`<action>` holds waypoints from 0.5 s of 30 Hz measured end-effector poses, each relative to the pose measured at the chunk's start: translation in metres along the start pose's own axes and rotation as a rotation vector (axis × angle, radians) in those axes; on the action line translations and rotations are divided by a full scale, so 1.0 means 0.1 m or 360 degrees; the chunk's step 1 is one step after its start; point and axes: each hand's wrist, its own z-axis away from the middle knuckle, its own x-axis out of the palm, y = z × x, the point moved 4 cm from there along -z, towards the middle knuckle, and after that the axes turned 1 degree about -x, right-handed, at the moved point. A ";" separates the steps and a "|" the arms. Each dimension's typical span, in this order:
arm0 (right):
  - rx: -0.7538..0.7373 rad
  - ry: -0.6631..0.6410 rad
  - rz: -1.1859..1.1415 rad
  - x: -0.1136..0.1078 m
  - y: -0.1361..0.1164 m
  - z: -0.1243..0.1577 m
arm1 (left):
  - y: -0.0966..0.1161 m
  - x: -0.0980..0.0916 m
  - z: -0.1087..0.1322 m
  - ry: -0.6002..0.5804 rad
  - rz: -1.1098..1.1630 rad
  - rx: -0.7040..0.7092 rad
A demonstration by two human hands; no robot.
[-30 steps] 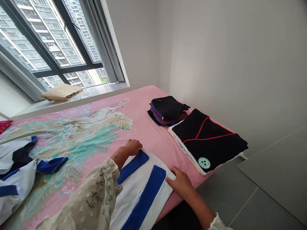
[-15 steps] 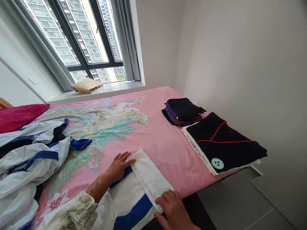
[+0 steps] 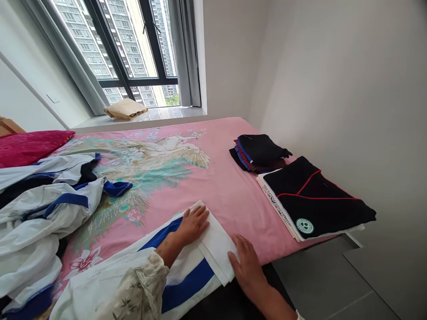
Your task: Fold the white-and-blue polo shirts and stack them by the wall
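A white garment with blue stripes (image 3: pixel 187 278) lies at the near edge of the pink bed (image 3: pixel 230 195). Its end is folded over into a white flap (image 3: pixel 216 242). My left hand (image 3: pixel 193 224) lies flat on the far part of that flap, fingers stretched out. My right hand (image 3: pixel 245 262) rests flat on the flap's near right edge, fingers together and extended. Neither hand grips anything.
A heap of white and blue clothes (image 3: pixel 43 213) covers the bed's left side, with a magenta pillow (image 3: pixel 30 146) behind. At the right edge sit a folded black garment with red trim (image 3: pixel 316 200) and a small dark folded stack (image 3: pixel 258 153). A tan bundle (image 3: pixel 125 108) lies on the windowsill.
The garment's end was folded over into a white flap. Both hands then slid onto the flap and now press it flat; the view turned left.
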 end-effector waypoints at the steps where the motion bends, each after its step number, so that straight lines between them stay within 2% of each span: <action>1: 0.0106 -0.0003 -0.0042 -0.06 0.04 -0.02 | -0.05 -0.09 -0.03 -0.0003 -0.0001 -0.0008; 5: 0.0390 -0.0281 -0.0094 -0.23 0.06 -0.18 | -0.15 -0.38 -0.25 -0.0085 -0.0055 0.0055; 10: 0.0540 -0.0496 -0.0104 -0.23 0.00 -0.37 | -0.12 -0.48 -0.58 -0.0236 -0.0118 0.0134; 13: 0.0667 -0.0576 -0.0389 -0.18 0.07 -0.41 | -0.16 -0.54 -0.73 -0.0293 -0.0139 0.0103; 15: 0.0717 -0.0551 -0.0651 -0.16 0.19 -0.44 | -0.19 -0.62 -0.81 -0.0337 -0.0102 0.0086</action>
